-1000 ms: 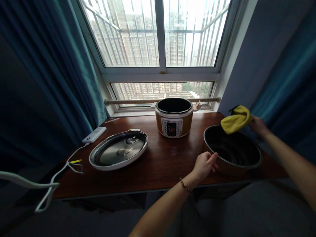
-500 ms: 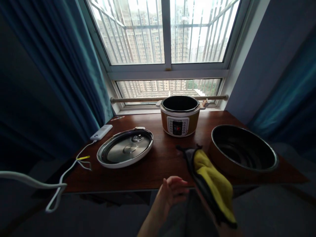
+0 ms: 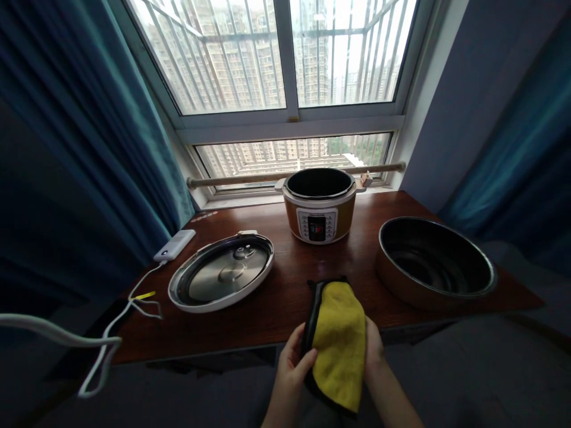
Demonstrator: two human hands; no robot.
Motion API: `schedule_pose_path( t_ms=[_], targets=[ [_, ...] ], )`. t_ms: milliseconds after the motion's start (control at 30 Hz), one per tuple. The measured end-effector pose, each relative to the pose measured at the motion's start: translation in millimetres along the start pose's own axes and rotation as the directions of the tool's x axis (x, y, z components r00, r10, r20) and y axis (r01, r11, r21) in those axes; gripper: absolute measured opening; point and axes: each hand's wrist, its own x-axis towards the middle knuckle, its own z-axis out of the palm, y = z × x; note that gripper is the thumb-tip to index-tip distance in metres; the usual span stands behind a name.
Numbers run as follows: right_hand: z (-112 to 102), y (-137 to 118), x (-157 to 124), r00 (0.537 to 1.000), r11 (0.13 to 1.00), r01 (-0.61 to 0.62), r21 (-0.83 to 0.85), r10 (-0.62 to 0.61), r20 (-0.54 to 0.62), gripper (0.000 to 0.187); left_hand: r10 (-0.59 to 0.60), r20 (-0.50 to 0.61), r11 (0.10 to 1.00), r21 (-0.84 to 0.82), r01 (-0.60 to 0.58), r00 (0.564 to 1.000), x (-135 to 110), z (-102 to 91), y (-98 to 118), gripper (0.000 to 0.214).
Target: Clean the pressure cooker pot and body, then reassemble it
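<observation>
A folded yellow cloth [image 3: 339, 345] with dark grey edging is held up at the front edge of the table, between my two hands. My left hand [image 3: 292, 362] grips its left side, thumb on the yellow face. On the opposite side my right hand [image 3: 373, 351] holds the cloth, its fingers mostly hidden behind it. Beyond the cloth stands the rice cooker body [image 3: 319, 223], lidless, with a control panel in front. To the right sits a dark inner pot [image 3: 386, 279]. The detached cooker lid [image 3: 227, 279] lies underside up on the left.
A white power bank [image 3: 175, 245] with a white cable [image 3: 100, 342] lies at the left of the wooden table [image 3: 285, 309]. Blue curtains [image 3: 116, 148] hang at both sides. A window with a rail [image 3: 250, 179] is behind the table.
The cloth has swung left to in front of me and is more upright. My left hand, apart from it before, now grips its left side. The view has shifted slightly.
</observation>
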Motion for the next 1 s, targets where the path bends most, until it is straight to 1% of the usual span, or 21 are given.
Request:
schedule_pose_path(
  t_ms=[67, 133, 233, 300, 400, 467, 567, 633, 700, 800, 867, 1000],
  targets=[
    [1.0, -0.5, -2.7, 0.993, 0.985, -0.113, 0.131, 0.114, -0.003, 0.045, -0.027, -0.010, 0.999, -0.028, 0.026, 1.000, -0.3, -2.7, 4.3, 0.050],
    [3.3, -2.9, -3.3, 0.983, 0.966, -0.184, 0.183, 0.179, 0.041, 0.049, -0.055, 0.038, 0.996, -0.064, 0.057, 0.998, 1.1, -6.4, 4.7, 0.055],
    [8.2, -6.6, -3.9, 0.955, 0.937, -0.289, 0.198, 0.269, 0.123, 0.042, -0.063, 0.149, 0.997, -0.030, 0.068, 0.987, 6.2, -13.5, 1.0, 0.061],
    [12.3, -12.1, -7.7, 0.948, 0.923, -0.313, 0.222, 0.291, 0.130, 0.039, -0.079, 0.211, 0.996, 0.053, 0.069, 0.974, 10.9, -19.0, -2.1, 0.065],
    [17.7, -29.0, -20.6, 0.969, 0.932, -0.248, 0.266, 0.238, 0.068, 0.040, -0.136, 0.250, 0.976, 0.198, 0.087, 0.959, 19.1, -27.0, -7.4, 0.076],
    [18.2, -43.9, -30.5, 0.978, 0.939, -0.202, 0.277, 0.207, 0.012, 0.038, -0.149, 0.226, 0.955, 0.284, 0.081, 0.963, 24.1, -31.1, -10.2, 0.079],
    [10.9, -63.8, -38.6, 0.977, 0.946, -0.183, 0.268, 0.206, -0.058, 0.034, -0.149, 0.165, 0.929, 0.360, 0.082, 0.975, 28.6, -33.5, -10.2, 0.074],
    [1.5, -73.6, -38.5, 0.978, 0.955, -0.132, 0.267, 0.170, -0.125, 0.029, -0.172, 0.143, 0.917, 0.386, 0.105, 0.975, 29.1, -32.3, -6.9, 0.072],
    [-8.5, -81.8, -36.9, 0.976, 0.963, -0.045, 0.265, 0.099, -0.194, 0.024, -0.195, 0.132, 0.906, 0.404, 0.127, 0.972, 28.4, -29.9, -2.9, 0.070],
    [-18.7, -93.1, -36.7, 0.968, 0.966, 0.059, 0.251, 0.005, -0.249, 0.023, -0.201, 0.127, 0.899, 0.418, 0.131, 0.971, 27.3, -27.0, 0.2, 0.068],
    [-20.9, -99.8, -38.3, 0.967, 0.966, 0.083, 0.246, -0.018, -0.253, 0.026, -0.195, 0.130, 0.899, 0.420, 0.125, 0.972, 27.6, -26.7, 0.2, 0.069],
    [-20.4, -108.3, -41.4, 0.961, 0.967, 0.075, 0.243, -0.005, -0.275, 0.029, -0.187, 0.112, 0.900, 0.418, 0.124, 0.976, 30.0, -29.7, 1.4, 0.070]
  ],
)
